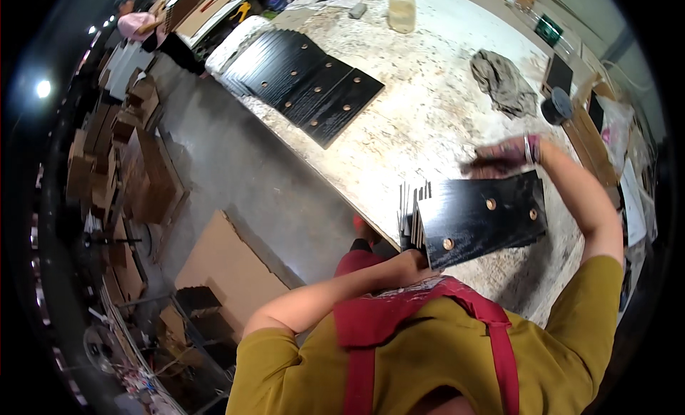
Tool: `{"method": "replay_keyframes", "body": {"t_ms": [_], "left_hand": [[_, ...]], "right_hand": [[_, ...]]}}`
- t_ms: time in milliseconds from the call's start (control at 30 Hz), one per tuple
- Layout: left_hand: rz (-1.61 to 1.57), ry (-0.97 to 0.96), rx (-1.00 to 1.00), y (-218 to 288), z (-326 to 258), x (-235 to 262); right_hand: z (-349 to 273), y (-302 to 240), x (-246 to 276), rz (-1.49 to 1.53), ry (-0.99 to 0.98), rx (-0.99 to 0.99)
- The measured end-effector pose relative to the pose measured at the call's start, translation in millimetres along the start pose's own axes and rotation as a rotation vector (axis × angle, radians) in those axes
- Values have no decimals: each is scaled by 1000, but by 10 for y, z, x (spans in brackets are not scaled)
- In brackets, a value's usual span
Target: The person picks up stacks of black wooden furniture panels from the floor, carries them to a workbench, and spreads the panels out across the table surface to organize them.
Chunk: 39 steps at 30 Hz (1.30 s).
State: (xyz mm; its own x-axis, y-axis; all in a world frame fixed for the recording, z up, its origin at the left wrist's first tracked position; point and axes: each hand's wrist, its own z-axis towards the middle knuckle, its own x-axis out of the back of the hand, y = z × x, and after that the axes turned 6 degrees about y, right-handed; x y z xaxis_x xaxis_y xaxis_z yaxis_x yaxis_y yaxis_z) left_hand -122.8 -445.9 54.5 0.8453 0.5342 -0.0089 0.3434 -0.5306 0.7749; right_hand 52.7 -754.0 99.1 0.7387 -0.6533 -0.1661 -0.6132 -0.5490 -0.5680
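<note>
A stack of black boards [478, 215] with round copper-coloured holes lies in front of me at the table's near edge. The top board is tilted and fanned apart from those beneath at its left end. At the stack's near left corner, my left hand [412, 266] grips the boards, its fingers partly hidden behind them. Just beyond the far edge is my right hand [503, 157], in a dark-stained glove, with fingers stretched to the left and nothing plainly in them. Farther left on the table, more black boards [303, 87] with holes lie overlapping in a row.
The stained white table [421, 122] bears a crumpled grey rag [503, 83], a dark round container [556, 107] and a bottle of pale liquid [402, 12]. Cardboard [232, 276] lies on the floor at left, near stacked cartons [146, 176]. Another person [143, 26] stands at far left.
</note>
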Motion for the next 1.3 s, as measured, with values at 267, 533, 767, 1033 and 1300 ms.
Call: {"method": "replay_keyframes", "body": {"t_ms": [267,533,767,1033,1300], "left_hand": [[-250,284,-288,390,-273,233],[-633,105,26,22,380,687],[-650,244,-120,764,81,1007],[-817,94,-286,841,381,1696],[-756,-60,-245,898,465,2208]], "right_hand": [[-198,390,-238,261,62,-17],[-252,766,-547,307,241,353],[127,638,-1085,951,271,442],[557,-19,-1694,1190,466,550],[884,-184,-1870,1451,664,692]]}}
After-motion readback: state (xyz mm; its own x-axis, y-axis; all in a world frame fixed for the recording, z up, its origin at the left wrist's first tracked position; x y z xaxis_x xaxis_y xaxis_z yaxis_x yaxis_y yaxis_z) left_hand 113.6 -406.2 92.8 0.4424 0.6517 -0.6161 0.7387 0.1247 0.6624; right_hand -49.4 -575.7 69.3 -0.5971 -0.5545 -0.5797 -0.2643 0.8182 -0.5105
